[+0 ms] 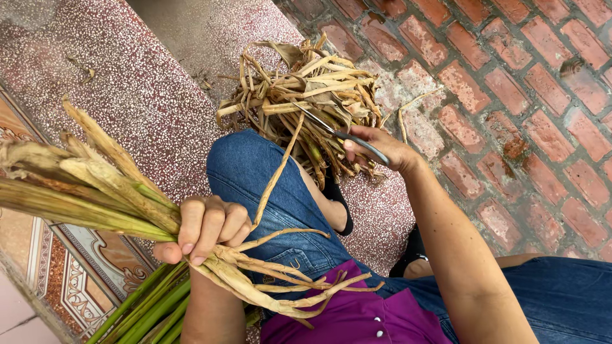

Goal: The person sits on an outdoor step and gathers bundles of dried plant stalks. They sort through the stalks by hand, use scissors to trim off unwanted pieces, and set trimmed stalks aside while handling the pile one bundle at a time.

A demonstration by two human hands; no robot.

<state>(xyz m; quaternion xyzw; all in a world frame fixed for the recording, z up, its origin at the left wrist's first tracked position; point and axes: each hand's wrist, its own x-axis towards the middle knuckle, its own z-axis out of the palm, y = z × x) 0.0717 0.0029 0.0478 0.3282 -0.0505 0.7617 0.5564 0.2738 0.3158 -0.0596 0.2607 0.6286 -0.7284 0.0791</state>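
My left hand (pixel 204 228) grips a thick bundle of lemongrass-like stalks (pixel 83 191), green and yellowed, with dry brown leaves (pixel 274 280) trailing from its base across my lap. One long dry strand (pixel 277 169) stretches up from the bundle toward my right hand. My right hand (pixel 382 150) is stretched out over a pile of dried trimmings (pixel 306 95) and holds a pair of scissors (pixel 338 134), the thin blades pointing toward the pile.
I sit on a speckled red terrazzo step (pixel 140 95) in blue jeans (pixel 268 191) and a purple shirt (pixel 357 318). Red brick paving (pixel 523 95) lies to the right. Patterned tiles (pixel 57 267) are at lower left.
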